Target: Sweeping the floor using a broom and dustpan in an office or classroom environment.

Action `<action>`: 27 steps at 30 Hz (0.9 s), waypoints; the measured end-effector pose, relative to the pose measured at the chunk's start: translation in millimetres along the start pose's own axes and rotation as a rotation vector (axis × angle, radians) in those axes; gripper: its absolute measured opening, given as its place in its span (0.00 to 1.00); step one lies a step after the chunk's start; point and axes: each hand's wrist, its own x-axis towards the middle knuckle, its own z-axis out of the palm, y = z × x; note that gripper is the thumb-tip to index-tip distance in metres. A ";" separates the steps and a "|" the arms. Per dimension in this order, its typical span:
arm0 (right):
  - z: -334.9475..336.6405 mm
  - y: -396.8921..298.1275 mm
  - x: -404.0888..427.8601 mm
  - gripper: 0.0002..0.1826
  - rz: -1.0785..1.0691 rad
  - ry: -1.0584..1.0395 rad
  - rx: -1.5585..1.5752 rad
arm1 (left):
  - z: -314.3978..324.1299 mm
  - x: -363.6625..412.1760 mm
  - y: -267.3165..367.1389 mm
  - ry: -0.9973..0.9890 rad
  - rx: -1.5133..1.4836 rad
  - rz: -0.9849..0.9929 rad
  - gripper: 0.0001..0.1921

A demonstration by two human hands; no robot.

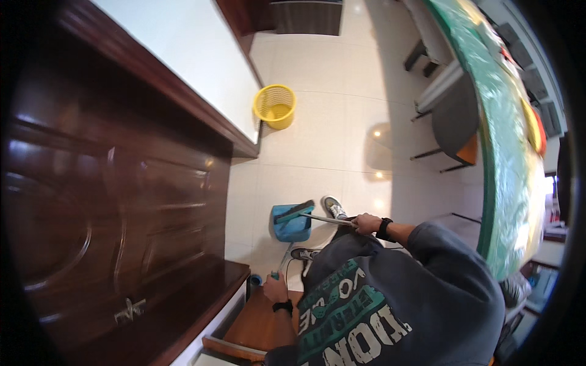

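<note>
My right hand (367,223) grips the pale handle (328,219) of a broom. Its teal head with dark bristles (295,210) lies across the open mouth of a blue dustpan (293,233). My left hand (275,288) is closed around the upper end of the dustpan's long handle (287,257). The dustpan rests on the tiled floor just ahead of my shoes (334,208). Whether any dirt lies in the pan cannot be made out, since the broom head covers part of it.
A yellow plastic basket (274,108) stands by the wall corner. To the left is a dark wooden door (114,219). A wooden cabinet (258,320) sits by my left arm. At right are a plastic-covered table (503,151) and a grey chair (453,119).
</note>
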 end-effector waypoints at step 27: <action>77.4 167.1 -54.7 0.10 1.015 0.990 1.825 | -139.6 154.0 60.0 0.120 -0.020 0.608 0.17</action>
